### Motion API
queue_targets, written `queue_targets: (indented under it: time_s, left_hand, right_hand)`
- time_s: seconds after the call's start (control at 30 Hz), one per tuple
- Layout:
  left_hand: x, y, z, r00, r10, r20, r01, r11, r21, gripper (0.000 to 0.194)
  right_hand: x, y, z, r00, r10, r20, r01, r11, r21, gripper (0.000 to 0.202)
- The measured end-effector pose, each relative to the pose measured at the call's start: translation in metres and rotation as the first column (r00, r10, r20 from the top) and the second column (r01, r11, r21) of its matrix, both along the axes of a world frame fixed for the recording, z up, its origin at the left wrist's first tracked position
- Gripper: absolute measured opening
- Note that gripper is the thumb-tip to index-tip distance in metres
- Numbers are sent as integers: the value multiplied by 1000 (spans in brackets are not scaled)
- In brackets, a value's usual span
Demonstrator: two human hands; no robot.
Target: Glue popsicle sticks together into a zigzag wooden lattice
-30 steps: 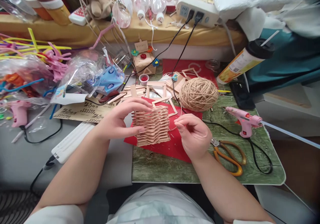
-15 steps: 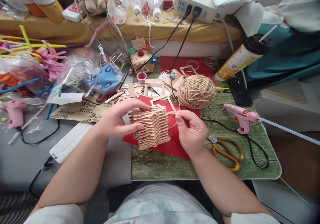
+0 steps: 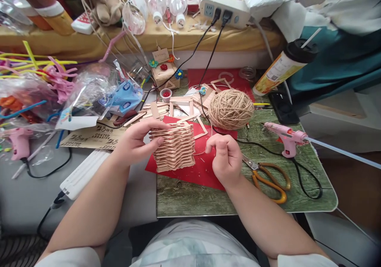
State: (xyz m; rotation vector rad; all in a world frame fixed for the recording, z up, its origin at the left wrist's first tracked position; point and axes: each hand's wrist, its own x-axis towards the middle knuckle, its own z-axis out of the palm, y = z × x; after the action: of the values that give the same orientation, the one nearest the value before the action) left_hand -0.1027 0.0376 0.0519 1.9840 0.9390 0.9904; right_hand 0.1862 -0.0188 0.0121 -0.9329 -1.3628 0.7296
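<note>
My left hand (image 3: pixel 135 144) grips a box of stacked wooden craft sticks (image 3: pixel 174 148) by its left side, thumb on the near face and fingers over the top. The box has zigzag layered walls and is tilted over a red sheet (image 3: pixel 205 173). My right hand (image 3: pixel 224 157) is closed to the right of the box and apart from it, fingers curled. A thin strand of jute twine (image 3: pixel 204 153) runs from the box's right side to these fingers; its end in them is hidden. The ball of jute twine (image 3: pixel 231 109) lies just beyond my right hand.
Orange-handled scissors (image 3: pixel 270 179) and a pink glue gun (image 3: pixel 285 138) lie at the right on the green board (image 3: pixel 190 201). Stick frames (image 3: pixel 181 106) lie behind the box. A tall cup (image 3: pixel 282 68) leans at back right. Black cords (image 3: pixel 205 74) cross the back; plastic bags (image 3: pixel 89 86) crowd the left.
My right hand has drawn back from the box's upper right corner, its fingers curling in. The box has shifted slightly left and up in my left hand.
</note>
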Motion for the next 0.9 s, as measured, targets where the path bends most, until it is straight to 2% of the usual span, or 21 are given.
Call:
queue_targets:
  time_s: [0.1, 0.23, 0.3, 0.43, 0.57, 0.63, 0.7, 0.8, 0.9]
  left_hand:
    - [2, 2, 2, 999, 15, -43, -10, 993, 117, 30]
    - [4, 4, 5, 983, -13, -184, 65, 958, 280, 35]
    - [6, 3, 6, 965, -26, -262, 110, 943, 313, 37]
    - [10, -1, 9, 932, -68, -355, 199, 917, 346, 42]
    - [12, -2, 15, 940, -139, -312, 256, 890, 376, 48]
    - [9, 0, 15, 965, -115, -234, 199, 904, 378, 47]
    - [5, 2, 13, 990, 5, -141, 50, 921, 385, 36]
    - [0, 5, 5, 977, 214, -15, -195, 915, 353, 17]
    - [1, 9, -1, 959, 282, 34, -280, 915, 292, 15]
  right_hand:
    - [1, -1, -4, 999, 46, 9, -46, 999, -25, 38]
    - [0, 1, -4, 999, -34, -13, 34, 999, -31, 29]
    - [0, 1, -3, 998, -58, -14, 58, 998, -24, 28]
    - [0, 1, -1, 1000, -15, 6, 15, 998, -54, 37]
    - [-2, 2, 0, 1000, -11, -23, 10, 999, -38, 35]
    - [-3, 2, 0, 996, -43, -74, 39, 998, -44, 24]
    - [-4, 3, -1, 992, -72, -108, 65, 996, -65, 13]
    - [-3, 4, -3, 995, -59, -84, 54, 996, -68, 22]
    - [-5, 8, -2, 995, -52, -87, 49, 998, -42, 25]
